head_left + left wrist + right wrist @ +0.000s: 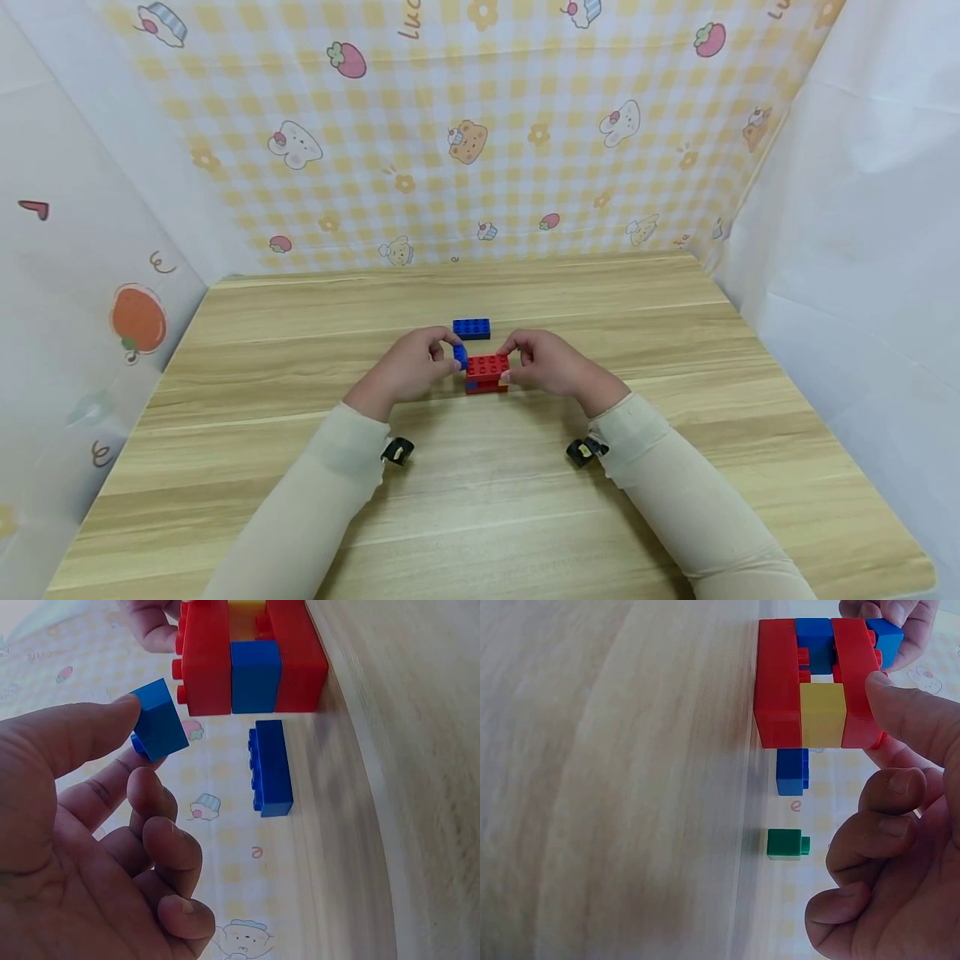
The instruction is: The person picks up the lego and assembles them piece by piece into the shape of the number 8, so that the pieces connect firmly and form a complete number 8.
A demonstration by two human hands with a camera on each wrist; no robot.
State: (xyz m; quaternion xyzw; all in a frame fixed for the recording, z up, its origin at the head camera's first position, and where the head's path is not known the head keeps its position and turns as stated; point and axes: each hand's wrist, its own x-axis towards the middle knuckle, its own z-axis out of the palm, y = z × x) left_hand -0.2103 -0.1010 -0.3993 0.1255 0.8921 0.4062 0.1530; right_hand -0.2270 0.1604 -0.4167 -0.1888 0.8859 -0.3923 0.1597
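Between thumb and forefinger, my left hand (414, 364) pinches a small blue toy brick (162, 720), held just left of a stack of bricks. This stack has a long red brick on top (487, 367) and another red brick below (301, 664). Separating the two reds are a small blue brick (255, 677) at the left end and a yellow brick (823, 715) at the right end, with a gap in the middle. My right hand (552, 363) grips the top red brick at its right end by thumb and forefinger, its other fingers curled loosely.
A long blue brick (471, 331) lies on the wooden table (480, 517) behind the stack. In the right wrist view a green brick (784, 844) stands farther off. A checked cloth (525, 167) hangs at the table's back edge, and white sheets flank both sides.
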